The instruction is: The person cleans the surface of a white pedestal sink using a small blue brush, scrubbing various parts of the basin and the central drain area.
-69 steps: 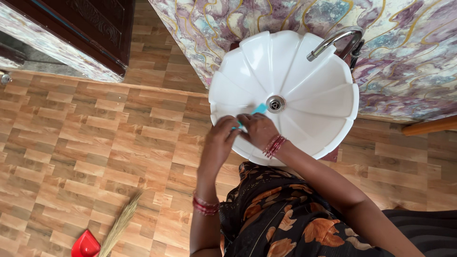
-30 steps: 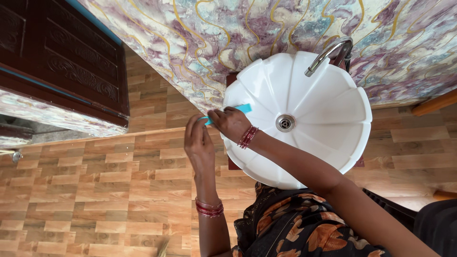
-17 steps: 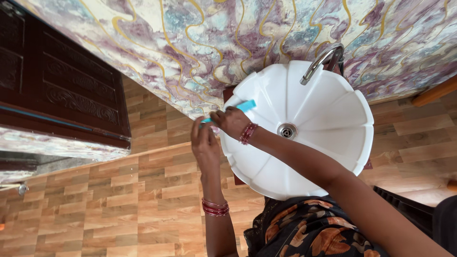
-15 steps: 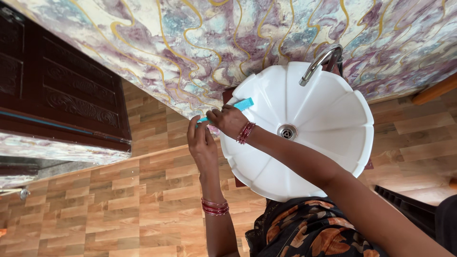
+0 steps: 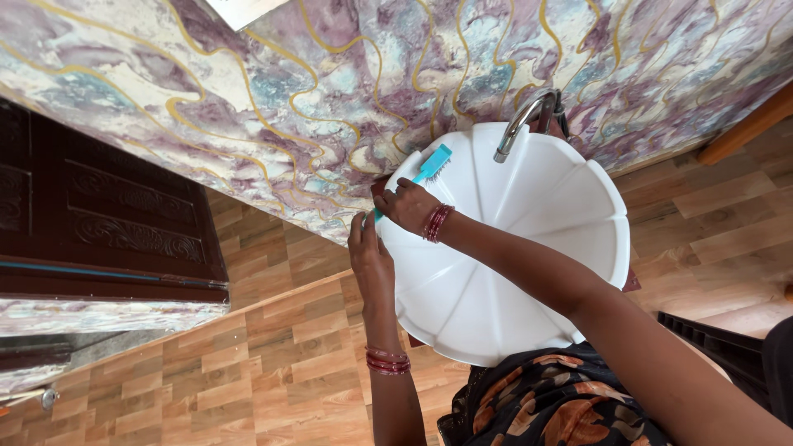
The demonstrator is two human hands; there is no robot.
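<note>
Brush (image 5: 431, 164), small and turquoise, sits with its bristles on the upper left rim of the white fluted basin (image 5: 529, 248), close to the marbled wall (image 5: 330, 91). The right hand (image 5: 407, 206) has its fingers wrapped round the handle; the left hand (image 5: 369, 252) lies just beside it at the basin's edge, fingers curled, touching the handle's tail as far as I can tell. The curved metal tap (image 5: 520, 124) stands near the brush head. Risk, I'd judge: a wet rim and a slim handle could let the brush skid off into the wall or the tap. No packages, labels or signs show anywhere.
</note>
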